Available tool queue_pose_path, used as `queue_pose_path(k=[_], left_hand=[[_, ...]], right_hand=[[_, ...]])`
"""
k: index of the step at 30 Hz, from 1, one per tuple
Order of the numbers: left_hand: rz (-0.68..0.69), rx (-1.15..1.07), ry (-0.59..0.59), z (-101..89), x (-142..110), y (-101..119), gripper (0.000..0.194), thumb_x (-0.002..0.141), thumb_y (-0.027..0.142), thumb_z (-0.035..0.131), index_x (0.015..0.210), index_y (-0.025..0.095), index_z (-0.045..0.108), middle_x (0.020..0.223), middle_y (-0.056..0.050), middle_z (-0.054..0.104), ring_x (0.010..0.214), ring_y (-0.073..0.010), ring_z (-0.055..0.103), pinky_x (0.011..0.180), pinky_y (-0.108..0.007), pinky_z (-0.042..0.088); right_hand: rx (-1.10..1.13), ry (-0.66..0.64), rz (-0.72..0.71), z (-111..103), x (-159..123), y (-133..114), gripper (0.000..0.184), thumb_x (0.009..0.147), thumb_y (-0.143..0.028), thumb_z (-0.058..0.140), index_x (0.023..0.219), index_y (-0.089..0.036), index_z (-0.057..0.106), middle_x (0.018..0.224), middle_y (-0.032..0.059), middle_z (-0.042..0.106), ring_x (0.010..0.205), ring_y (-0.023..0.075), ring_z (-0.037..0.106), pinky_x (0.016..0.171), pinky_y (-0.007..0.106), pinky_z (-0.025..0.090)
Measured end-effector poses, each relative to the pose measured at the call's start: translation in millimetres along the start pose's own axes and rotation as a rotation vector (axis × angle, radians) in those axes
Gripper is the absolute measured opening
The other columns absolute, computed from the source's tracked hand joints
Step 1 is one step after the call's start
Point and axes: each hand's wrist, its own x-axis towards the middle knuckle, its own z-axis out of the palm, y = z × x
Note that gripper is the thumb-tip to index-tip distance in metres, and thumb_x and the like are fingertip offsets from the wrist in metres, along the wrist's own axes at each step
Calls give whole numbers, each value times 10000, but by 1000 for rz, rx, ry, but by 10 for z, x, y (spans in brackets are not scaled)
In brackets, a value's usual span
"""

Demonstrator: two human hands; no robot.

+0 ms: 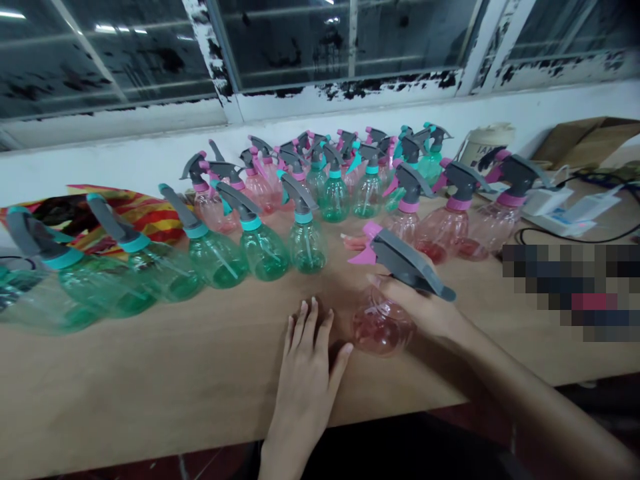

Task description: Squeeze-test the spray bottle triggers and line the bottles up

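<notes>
My right hand (pixel 425 303) is wrapped around the neck of a pink spray bottle (pixel 380 330) with a grey and pink spray head. The bottle stands near the table's front, its nozzle facing left; some of my fingers are hidden behind it. Just left of that bottle, my left hand (pixel 305 377) lies palm down on the wooden table (pixel 190 373), fingers spread, holding nothing. A row of green spray bottles (pixel 265 257) with turquoise collars runs off to the left. Beyond my right hand stand three more pink spray bottles (pixel 447 230).
Several more green and pink spray bottles (pixel 335 193) crowd together near the wall. At the right are a power strip (pixel 560 217) with cables, a lettered cream container (pixel 487 143) and a brown cardboard box (pixel 585 137). Red-and-yellow patterned material (pixel 155 220) lies behind the green row.
</notes>
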Motion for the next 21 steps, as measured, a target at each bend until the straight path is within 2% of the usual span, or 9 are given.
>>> queue_pose_path(k=[3, 8, 13, 15, 19, 21], left_hand=[[4, 7, 5, 7, -4, -2, 481, 991, 379, 450, 1401, 128, 444, 1513, -180, 416, 1424, -302, 337, 1118, -547, 354], [5, 16, 0, 5, -6, -5, 475, 1002, 391, 419, 1394, 124, 446, 1516, -182, 412, 1427, -302, 333, 1115, -552, 357], [16, 17, -5, 4, -4, -8, 484, 1007, 386, 403, 1395, 102, 443, 1512, -199, 410, 1424, -314, 335, 1105, -566, 365], [14, 17, -9, 3, -3, -7, 478, 1007, 381, 403, 1395, 105, 444, 1511, -195, 413, 1425, -313, 334, 1104, -568, 366], [19, 26, -8, 6, -5, -7, 474, 1009, 380, 400, 1389, 100, 445, 1509, -201, 414, 1424, -318, 335, 1103, -566, 368], [27, 32, -8, 9, -7, -11, 478, 1009, 383, 399, 1387, 93, 447, 1508, -210, 412, 1421, -326, 338, 1101, -571, 369]], right_hand=[[15, -23, -3, 1, 7, 0, 128, 830, -334, 605, 934, -276, 653, 626, -39, 553, 513, 146, 498, 504, 296, 469], [68, 4, 4, 36, 38, -61, 184, 835, -437, 661, 887, -261, 645, 770, -14, 628, 618, 151, 558, 576, 300, 469], [6, 62, -52, 56, 47, -129, 253, 845, -458, 663, 725, -249, 589, 632, -49, 536, 560, 129, 502, 549, 282, 430], [-4, 69, -56, 58, 37, -132, 255, 847, -439, 671, 708, -243, 586, 643, -50, 557, 568, 125, 524, 573, 284, 443], [61, 23, -25, 64, 4, -96, 186, 844, -432, 679, 863, -247, 668, 763, -31, 665, 613, 136, 592, 630, 294, 489], [73, 14, -6, 66, -19, -74, 232, 836, -443, 686, 985, -265, 686, 836, -20, 698, 622, 147, 609, 658, 310, 505]])
